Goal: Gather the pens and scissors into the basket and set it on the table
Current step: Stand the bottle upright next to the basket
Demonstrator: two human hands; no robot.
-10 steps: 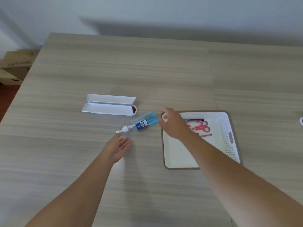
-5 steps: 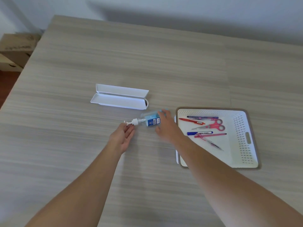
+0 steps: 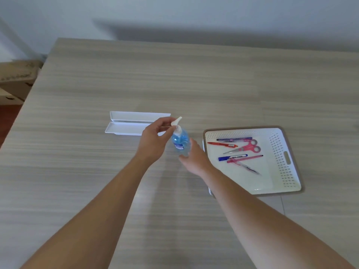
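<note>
Already the pens (image 3: 232,158) and scissors (image 3: 246,148) lie in the basket (image 3: 285,158) on the surface (image 3: 194,74), right. Left hand (image 3: 153,140) pinches a bottle's (image 3: 180,141) pump; right hand (image 3: 194,158) clasps its base, likely tidying.

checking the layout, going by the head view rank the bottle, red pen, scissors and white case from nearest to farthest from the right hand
1. Bottle: touching the right hand, just to its left.
2. Red pen: in the basket, near its left wall.
3. Scissors and white case: too close to call; scissors lie farther right in the basket, the case lies open to the left, behind the left hand.
</note>
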